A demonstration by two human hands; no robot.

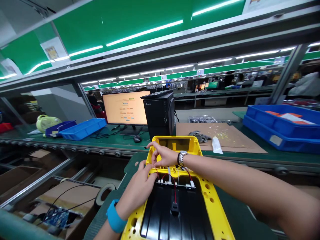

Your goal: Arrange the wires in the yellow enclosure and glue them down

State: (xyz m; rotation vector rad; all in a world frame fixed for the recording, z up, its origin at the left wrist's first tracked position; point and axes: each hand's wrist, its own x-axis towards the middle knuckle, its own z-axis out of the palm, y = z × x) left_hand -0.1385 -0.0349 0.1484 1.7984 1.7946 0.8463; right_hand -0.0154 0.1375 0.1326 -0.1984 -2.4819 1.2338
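A yellow plastic housing (217, 206) lies in front of me, its upper half (197, 146) joined end to end with the lower one. A black panel (182, 216) fills the lower part, with white connectors and thin red, black and grey wires (175, 191) along its top. My left hand (141, 180), with a blue wristband, is closed at the left side of the joint. Close against it, my right hand (163, 156), wearing a metal watch, reaches over the upper half with fingers bent together. Whatever the fingertips pinch is hidden.
Behind the housing stand a black computer tower (160, 115), a lit monitor (125, 108) and a mouse (137, 138). Blue bins (282, 133) sit at right, another blue tray (83, 129) at left. A white tube (217, 145) lies on cardboard (240, 138). A tape roll (103, 194) is lower left.
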